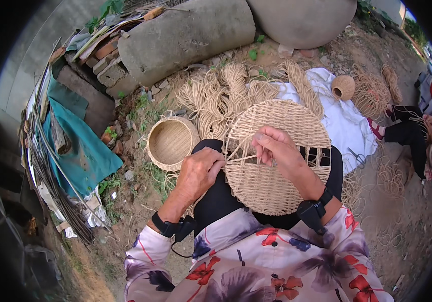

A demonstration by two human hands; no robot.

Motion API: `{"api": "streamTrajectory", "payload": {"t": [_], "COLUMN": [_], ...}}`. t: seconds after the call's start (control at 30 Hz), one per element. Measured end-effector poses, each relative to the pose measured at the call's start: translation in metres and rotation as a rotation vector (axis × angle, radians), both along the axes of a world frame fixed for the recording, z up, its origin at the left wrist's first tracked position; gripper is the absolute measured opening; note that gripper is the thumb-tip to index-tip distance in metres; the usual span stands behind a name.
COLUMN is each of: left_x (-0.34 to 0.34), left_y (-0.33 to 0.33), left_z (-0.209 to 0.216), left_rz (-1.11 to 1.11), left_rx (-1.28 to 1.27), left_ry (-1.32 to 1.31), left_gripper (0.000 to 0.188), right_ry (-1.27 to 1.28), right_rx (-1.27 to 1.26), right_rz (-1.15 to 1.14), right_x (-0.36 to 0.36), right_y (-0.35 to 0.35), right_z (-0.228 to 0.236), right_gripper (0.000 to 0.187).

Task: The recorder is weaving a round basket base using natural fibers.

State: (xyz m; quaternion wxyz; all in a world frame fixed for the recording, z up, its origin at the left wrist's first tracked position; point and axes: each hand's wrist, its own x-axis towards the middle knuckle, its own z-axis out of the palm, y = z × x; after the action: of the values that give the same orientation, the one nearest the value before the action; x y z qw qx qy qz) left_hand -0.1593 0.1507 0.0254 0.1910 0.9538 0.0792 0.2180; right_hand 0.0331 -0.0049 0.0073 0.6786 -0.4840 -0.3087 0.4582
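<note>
Floral sleeves (148,251) lie nearest, with a black device (310,212) strapped on each wrist. On the lap rests the woven disc (266,185), an open band of ribs across its middle; the right hand (279,147) and wrist hide part of it. That hand's grip is pinched on a strand (241,158). The left hand (202,168) has its grip closed at the disc's left edge; what exactly it pinches is hidden.

Just beyond the left hand, a round basket (171,141) shows its woven bottom. Farther right, a small pot-shaped basket (344,86) sits tilted on white cloth (344,143), its mouth dark inside. Cord bundles (208,98) crowd the ground beyond the disc; scissors (358,157) lie at the cloth's edge, near another person's leg (404,133). Teal cloth (82,146), sticks (57,166) and a concrete cylinder (190,43) border the ground.
</note>
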Motion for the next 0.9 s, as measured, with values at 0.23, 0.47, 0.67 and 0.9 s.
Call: {"api": "streamTrajectory", "payload": {"t": [0.23,0.47,0.67,0.9], "left_x": [-0.004,-0.006,0.029,0.046], "left_y": [0.006,0.016,-0.030,-0.054], "left_z": [-0.002,0.004,0.025,0.003], "left_rz": [0.018,0.261,0.216,0.042], "left_rx": [-0.253,-0.427,-0.560,-0.438], "left_ry": [-0.001,-0.032,-0.138,-0.010], "left_gripper": [0.009,0.011,0.018,0.024], "right_ry": [-0.351,-0.753,-0.136,-0.394], "right_rx": [-0.076,-0.210,-0.017,-0.009], "right_rz": [-0.150,-0.029,-0.308,-0.404], "right_x": [-0.007,0.000,-0.003,-0.007], "right_y": [-0.006,-0.032,-0.044,-0.056], "right_z": [-0.004,-0.001,0.014,0.004], "right_gripper": [0.025,0.015,0.012,0.006]}}
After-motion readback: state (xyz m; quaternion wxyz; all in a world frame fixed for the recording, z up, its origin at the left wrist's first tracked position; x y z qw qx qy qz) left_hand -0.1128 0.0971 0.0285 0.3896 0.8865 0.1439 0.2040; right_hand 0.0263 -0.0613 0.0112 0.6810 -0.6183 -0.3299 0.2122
